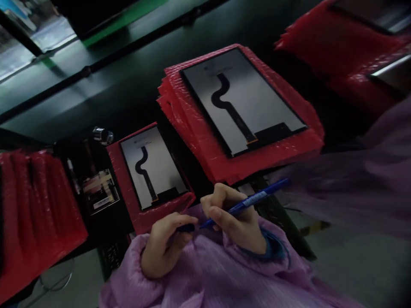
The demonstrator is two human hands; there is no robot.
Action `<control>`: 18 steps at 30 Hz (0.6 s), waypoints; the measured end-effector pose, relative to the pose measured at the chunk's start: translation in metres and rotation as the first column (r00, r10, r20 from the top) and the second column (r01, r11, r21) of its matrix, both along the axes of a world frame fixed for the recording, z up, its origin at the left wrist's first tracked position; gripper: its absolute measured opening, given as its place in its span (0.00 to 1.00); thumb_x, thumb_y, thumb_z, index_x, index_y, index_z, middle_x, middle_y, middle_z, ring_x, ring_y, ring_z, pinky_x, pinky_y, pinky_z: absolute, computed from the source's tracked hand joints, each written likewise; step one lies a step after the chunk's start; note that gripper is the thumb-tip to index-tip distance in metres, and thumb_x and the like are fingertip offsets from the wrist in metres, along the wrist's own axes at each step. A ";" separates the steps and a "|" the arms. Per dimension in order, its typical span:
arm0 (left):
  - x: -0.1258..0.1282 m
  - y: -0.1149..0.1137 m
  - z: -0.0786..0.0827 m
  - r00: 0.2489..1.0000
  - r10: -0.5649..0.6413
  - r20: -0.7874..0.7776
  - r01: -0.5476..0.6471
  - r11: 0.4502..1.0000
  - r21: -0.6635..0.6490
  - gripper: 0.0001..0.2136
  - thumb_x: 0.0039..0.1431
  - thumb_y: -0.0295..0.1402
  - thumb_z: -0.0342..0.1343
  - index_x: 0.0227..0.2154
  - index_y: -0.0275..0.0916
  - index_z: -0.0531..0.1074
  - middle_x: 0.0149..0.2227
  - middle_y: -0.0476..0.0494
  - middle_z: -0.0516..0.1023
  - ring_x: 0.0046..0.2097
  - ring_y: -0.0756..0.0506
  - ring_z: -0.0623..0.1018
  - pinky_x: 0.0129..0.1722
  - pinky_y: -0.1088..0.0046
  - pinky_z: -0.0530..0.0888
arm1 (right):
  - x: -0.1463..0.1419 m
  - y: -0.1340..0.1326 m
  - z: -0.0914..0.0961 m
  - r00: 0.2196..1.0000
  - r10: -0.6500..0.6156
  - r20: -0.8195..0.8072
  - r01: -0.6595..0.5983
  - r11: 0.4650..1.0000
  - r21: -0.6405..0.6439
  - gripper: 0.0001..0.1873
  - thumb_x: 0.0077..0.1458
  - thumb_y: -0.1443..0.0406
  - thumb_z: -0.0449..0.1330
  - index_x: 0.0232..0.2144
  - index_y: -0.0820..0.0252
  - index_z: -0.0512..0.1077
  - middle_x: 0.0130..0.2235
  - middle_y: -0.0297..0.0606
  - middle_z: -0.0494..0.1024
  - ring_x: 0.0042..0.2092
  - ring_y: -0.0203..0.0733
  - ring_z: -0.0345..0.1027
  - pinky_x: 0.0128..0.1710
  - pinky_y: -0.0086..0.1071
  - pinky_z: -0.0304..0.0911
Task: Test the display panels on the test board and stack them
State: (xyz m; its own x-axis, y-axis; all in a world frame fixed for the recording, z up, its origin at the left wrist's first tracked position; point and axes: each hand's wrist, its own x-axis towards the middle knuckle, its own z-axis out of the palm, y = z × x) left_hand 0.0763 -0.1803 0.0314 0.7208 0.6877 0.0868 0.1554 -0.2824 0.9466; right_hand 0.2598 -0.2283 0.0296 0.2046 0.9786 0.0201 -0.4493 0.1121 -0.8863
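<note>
A blue marker pen [257,197] is held in my right hand [239,216], its tip pointing down and left. In my left hand [168,244] sits the pen's dark blue cap [186,228], pinched between thumb and fingers. Cap and tip are close together but apart, in front of my chest. Beyond my hands, one display panel [154,167] with a curved black ribbon cable lies on a red bubble-wrap bag [122,188]. A larger-looking panel [257,98] of the same kind rests on a stack of red bubble-wrap bags [205,164] to the right.
Several red bags [35,214] stand at the far left. Beside them lies a small device with a barcode label [101,192], and a shiny metal object [102,135] is behind it. More red bags [330,55] are at the upper right, near a purple sleeve [362,171].
</note>
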 end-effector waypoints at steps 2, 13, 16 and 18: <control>0.002 -0.001 -0.002 1.000 -0.017 0.025 0.017 1.000 -0.008 0.12 0.73 0.37 0.52 0.50 0.39 0.76 0.39 0.43 0.84 0.36 0.49 0.82 0.36 0.78 0.78 | -0.007 0.002 -0.006 0.999 0.020 0.027 -0.019 0.999 -0.048 0.25 0.63 0.54 0.63 0.23 0.57 0.57 0.19 0.24 0.57 0.20 0.27 0.49 0.20 0.24 0.46; -0.026 -0.019 -0.024 0.970 0.161 -0.181 -0.156 0.987 0.041 0.19 0.72 0.43 0.53 0.60 0.44 0.72 0.56 0.40 0.82 0.53 0.43 0.83 0.53 0.69 0.80 | -0.038 -0.002 -0.023 0.936 0.004 0.353 0.031 0.995 -0.091 0.25 0.70 0.46 0.46 0.42 0.55 0.74 0.38 0.37 0.74 0.39 0.38 0.69 0.39 0.30 0.67; -0.035 -0.027 -0.036 0.954 0.230 -0.194 -0.230 0.973 0.022 0.24 0.73 0.45 0.49 0.67 0.45 0.63 0.60 0.38 0.79 0.55 0.42 0.83 0.54 0.67 0.81 | -0.045 0.003 -0.021 0.920 0.116 0.374 -0.098 0.993 -0.065 0.24 0.73 0.50 0.43 0.53 0.50 0.73 0.49 0.39 0.77 0.49 0.41 0.72 0.48 0.34 0.68; -0.041 -0.031 -0.044 0.940 0.288 -0.184 -0.286 0.957 0.039 0.26 0.74 0.46 0.48 0.69 0.45 0.60 0.60 0.38 0.78 0.57 0.42 0.82 0.56 0.66 0.80 | -0.048 0.007 -0.019 0.893 0.172 0.416 -0.190 0.982 0.001 0.25 0.73 0.51 0.40 0.54 0.50 0.73 0.47 0.39 0.77 0.48 0.41 0.71 0.49 0.35 0.67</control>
